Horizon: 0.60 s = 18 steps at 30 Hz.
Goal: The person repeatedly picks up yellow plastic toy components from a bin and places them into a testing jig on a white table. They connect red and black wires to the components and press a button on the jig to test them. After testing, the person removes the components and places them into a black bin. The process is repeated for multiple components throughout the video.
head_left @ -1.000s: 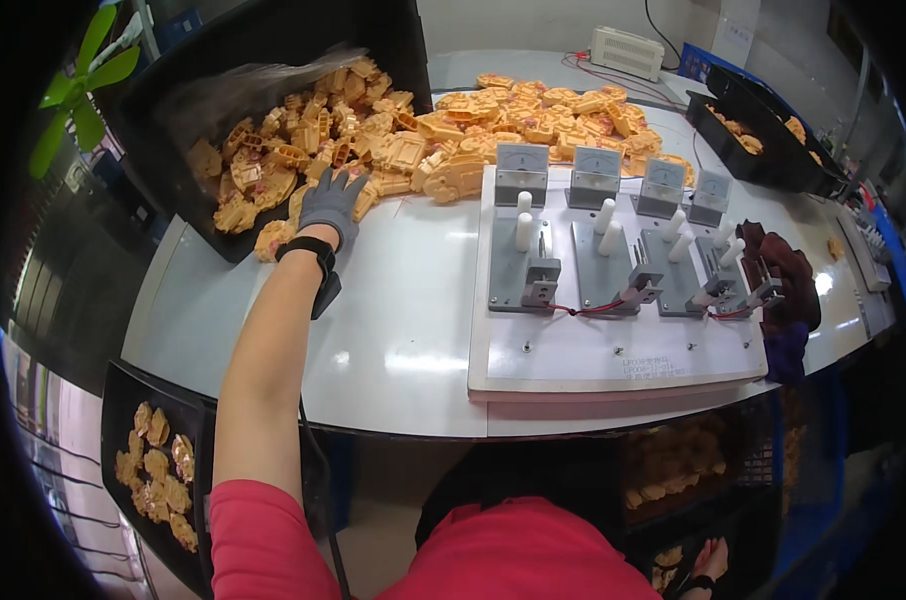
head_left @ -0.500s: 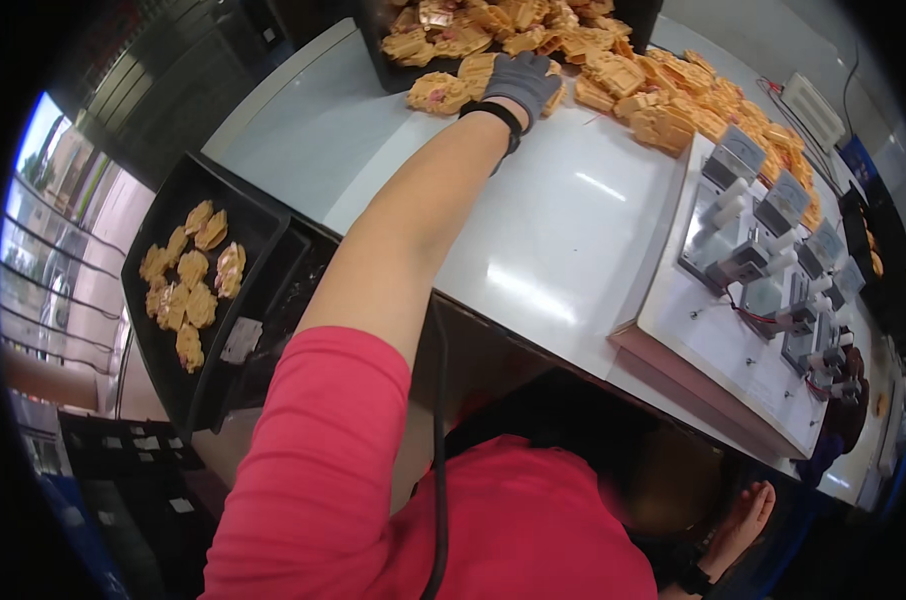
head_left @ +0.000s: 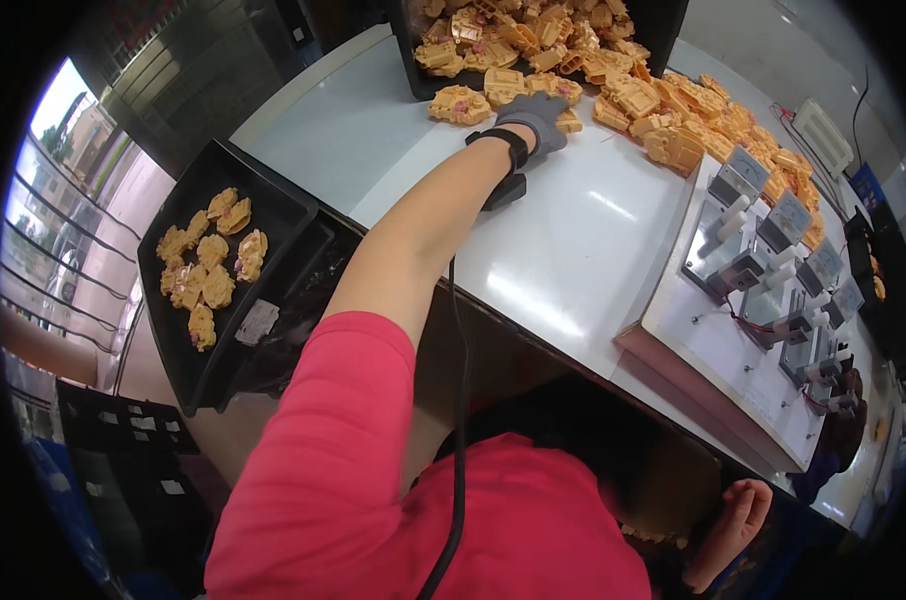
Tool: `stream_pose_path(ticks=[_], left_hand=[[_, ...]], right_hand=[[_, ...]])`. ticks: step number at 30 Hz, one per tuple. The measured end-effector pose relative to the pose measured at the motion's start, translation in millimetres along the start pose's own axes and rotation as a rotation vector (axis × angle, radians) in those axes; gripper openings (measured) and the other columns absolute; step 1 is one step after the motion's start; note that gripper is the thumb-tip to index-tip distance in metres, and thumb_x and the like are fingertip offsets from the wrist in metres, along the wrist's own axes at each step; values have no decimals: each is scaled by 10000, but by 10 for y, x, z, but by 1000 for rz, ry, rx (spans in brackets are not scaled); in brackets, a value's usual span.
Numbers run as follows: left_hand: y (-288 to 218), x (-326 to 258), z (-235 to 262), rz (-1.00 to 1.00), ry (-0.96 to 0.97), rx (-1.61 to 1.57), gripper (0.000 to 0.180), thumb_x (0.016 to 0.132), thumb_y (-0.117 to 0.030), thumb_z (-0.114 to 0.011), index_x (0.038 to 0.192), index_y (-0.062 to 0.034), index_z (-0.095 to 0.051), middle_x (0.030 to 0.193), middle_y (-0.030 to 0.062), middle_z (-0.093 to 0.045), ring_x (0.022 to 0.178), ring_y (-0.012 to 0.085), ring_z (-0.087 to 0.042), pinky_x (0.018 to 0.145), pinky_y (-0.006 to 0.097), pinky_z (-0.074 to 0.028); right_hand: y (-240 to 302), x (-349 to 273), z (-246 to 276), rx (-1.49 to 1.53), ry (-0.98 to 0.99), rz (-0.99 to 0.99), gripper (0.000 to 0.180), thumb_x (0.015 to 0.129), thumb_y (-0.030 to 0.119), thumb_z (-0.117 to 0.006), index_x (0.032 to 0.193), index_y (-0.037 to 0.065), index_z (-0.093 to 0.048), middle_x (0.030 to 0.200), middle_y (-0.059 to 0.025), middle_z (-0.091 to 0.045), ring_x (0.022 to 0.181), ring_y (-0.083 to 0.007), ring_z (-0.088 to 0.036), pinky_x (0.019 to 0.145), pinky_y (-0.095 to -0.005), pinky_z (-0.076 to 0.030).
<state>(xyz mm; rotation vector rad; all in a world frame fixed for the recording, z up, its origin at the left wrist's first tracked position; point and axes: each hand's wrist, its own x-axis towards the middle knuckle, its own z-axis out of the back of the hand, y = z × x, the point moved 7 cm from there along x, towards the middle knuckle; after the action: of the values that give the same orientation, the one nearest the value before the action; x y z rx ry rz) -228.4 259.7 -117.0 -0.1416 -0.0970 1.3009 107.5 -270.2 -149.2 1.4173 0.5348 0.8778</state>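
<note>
My left hand (head_left: 535, 120), in a grey glove with a black wristband, reaches to the far side of the white table. Its fingers are stretched out and open beside an orange-tan moulded plastic part (head_left: 570, 121), partly covered by the hand. Just beyond lie more such parts, among them one plastic part (head_left: 458, 105) to the left and another plastic part (head_left: 554, 87) close to the fingers. My right hand (head_left: 741, 515), bare, hangs low at the right below the table edge. Loosely bent, its fingers hold nothing that I can see.
A black bin (head_left: 410, 50) spills a heap of plastic parts (head_left: 713, 115) across the far table. At left, a black tray (head_left: 178, 345) holds several parts. On the right stands a white test fixture (head_left: 663, 345) with meters and clamps. A black cable (head_left: 461, 420) hangs before me.
My left hand has drawn back slightly toward me, uncovering a part beyond its fingers. The fingers of my right hand have bent more. The whole view has shifted a little.
</note>
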Motion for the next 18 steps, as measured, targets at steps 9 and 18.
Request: stream_pose_path(ticks=[9,18], left_hand=[[-115,-880,134,19,154,-1411,439,843,-337,-589,1219,-112,-575,1104,11,-613,954,112,-579,844,291,-483],[-473,-2020,182,-301,235,-1564,480,913,-238,-662,1329,-66,-497,1234,105,-599,1079,200,-616,866,341,-532]], right_hand=[[527,305,-611,10,194,127,80,949,-37,-513,988,13,-561,936,-85,-560,807,-139,-553,728,-252,-472],[1356,265,-1792,105,1029,454,240,839,31,-723,1073,84,-715,1026,-66,-693,982,-243,-649,806,-340,-532]])
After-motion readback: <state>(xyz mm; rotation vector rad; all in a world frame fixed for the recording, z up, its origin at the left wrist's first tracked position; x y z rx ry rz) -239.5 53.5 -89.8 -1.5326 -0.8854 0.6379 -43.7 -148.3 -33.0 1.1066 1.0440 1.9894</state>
